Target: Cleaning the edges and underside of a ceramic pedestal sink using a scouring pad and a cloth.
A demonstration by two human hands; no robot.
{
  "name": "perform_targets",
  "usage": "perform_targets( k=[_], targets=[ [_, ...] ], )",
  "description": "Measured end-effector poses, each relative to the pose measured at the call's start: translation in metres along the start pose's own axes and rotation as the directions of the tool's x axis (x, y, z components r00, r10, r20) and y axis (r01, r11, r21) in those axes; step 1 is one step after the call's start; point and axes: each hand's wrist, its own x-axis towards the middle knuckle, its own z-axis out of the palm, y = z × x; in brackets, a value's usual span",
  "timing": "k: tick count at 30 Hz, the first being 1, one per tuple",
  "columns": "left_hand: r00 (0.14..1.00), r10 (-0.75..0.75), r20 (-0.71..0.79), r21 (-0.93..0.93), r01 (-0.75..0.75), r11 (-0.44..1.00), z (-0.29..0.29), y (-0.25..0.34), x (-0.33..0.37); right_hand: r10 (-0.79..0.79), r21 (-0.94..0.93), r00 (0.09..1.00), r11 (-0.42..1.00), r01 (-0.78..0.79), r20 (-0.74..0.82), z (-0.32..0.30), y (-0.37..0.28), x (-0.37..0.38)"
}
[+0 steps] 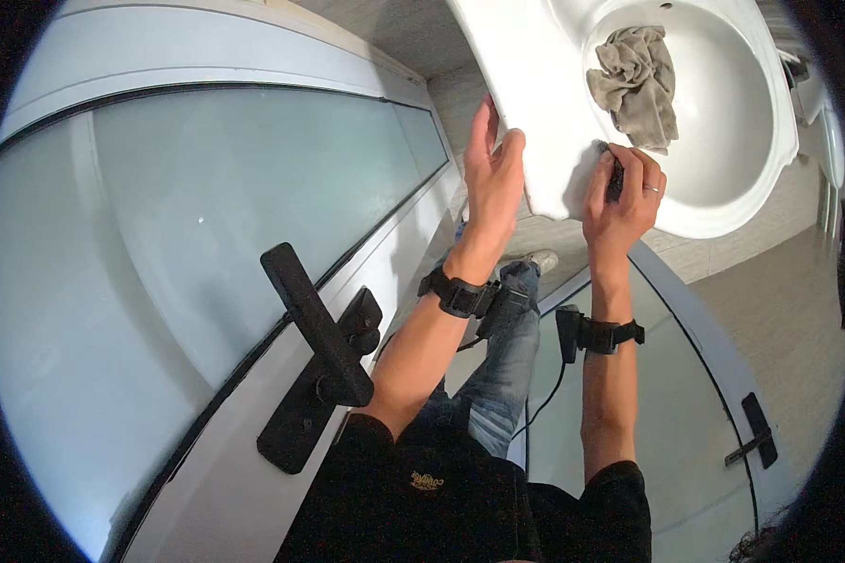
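A white washbasin (545, 113) fills the upper right, with a crumpled grey-brown cloth (640, 84) lying in its bowl. At the basin's left edge is my left hand (493, 164), its thumb against the rim and its fingers along the outer side, partly hidden. My right hand (626, 192), with a ring on one finger, is closed around a small dark scrubbing pad (615, 178). It presses the pad on the basin's flat ledge near the front edge, just below the cloth. Most of the pad is covered by my fingers.
To my left stands a white-framed frosted glass door (235, 178) with a black lever handle (314, 328) close to my left forearm. Another frosted door (667, 366) with a black handle (759, 436) is at the lower right. Black straps (460, 296) circle both wrists; a cable hangs from the right one.
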Motion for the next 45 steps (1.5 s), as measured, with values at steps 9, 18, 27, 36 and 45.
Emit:
perform_targets(
  k=[9, 18, 27, 36, 45],
  targets=[
    [1.0, -0.029, -0.006, -0.075, 0.029, 0.997, -0.003, -0.008, -0.001, -0.037, -0.039, 0.998, 0.999, 0.035, -0.044, 0.005, 0.005, -0.004],
    [0.999, -0.041, 0.0, -0.068, 0.041, 0.997, -0.006, -0.006, -0.004, -0.082, -0.04, 0.994, 0.996, 0.079, -0.066, 0.007, 0.006, -0.003],
    [0.983, -0.079, 0.168, -0.093, 0.096, 0.991, -0.015, -0.025, -0.024, -0.092, -0.048, 0.992, 0.995, 0.088, -0.082, 0.007, 0.011, -0.006],
    [0.963, -0.183, 0.197, -0.247, 0.23, 0.941, -0.012, -0.042, -0.055, -0.093, -0.026, 0.991, 0.996, 0.091, -0.094, 0.009, 0.017, -0.01],
    [0.963, -0.054, 0.263, -0.23, 0.118, 0.966, -0.026, -0.047, -0.06, -0.153, 0.061, 0.983, 0.985, 0.16, -0.102, 0.002, 0.015, -0.01]
  ],
)
